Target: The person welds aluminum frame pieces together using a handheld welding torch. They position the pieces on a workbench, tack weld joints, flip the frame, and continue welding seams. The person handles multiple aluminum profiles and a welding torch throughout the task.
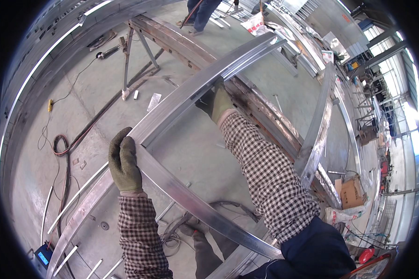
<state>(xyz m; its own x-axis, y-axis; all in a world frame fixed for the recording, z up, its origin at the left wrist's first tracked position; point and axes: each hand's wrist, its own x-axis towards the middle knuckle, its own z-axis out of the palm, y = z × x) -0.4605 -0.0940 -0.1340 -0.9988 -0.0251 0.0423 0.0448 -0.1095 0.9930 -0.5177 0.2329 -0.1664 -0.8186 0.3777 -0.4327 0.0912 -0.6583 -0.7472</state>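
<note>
Silver metal frame of long joined bars [179,102], gripped at its corner by the left hand

The frame spans the middle of the view, above a grey concrete floor [102,116]. Its broad upper bar slants up to the right and crosses over a rust-brown steel beam [179,35] carried on thin metal trestle legs [127,63]; whether the two touch there cannot be told. From the corner, a second bar, which looks curved, sweeps down to the right towards the person's body.

The left hand [125,162], in an olive-green work glove, curls its fingers over the frame at this corner. The right hand [216,100], in an olive and dark glove, reaches to the inner edge of the upper bar, near the beam; its fingers are partly hidden, so how far they close cannot be told. Both forearms wear brown-and-white checked sleeves [265,172].

Dark looped hoses [92,118] trail across the floor on the left, and a blue box-shaped device with a lit screen [44,255] sits at lower left. On the right, a pale silver curved metal piece [319,125] stands out beside the beam, with an open brown cardboard box [352,191] near its lower end. At the top, another person's legs in dark blue trousers [206,11] show beyond the beam.
</note>
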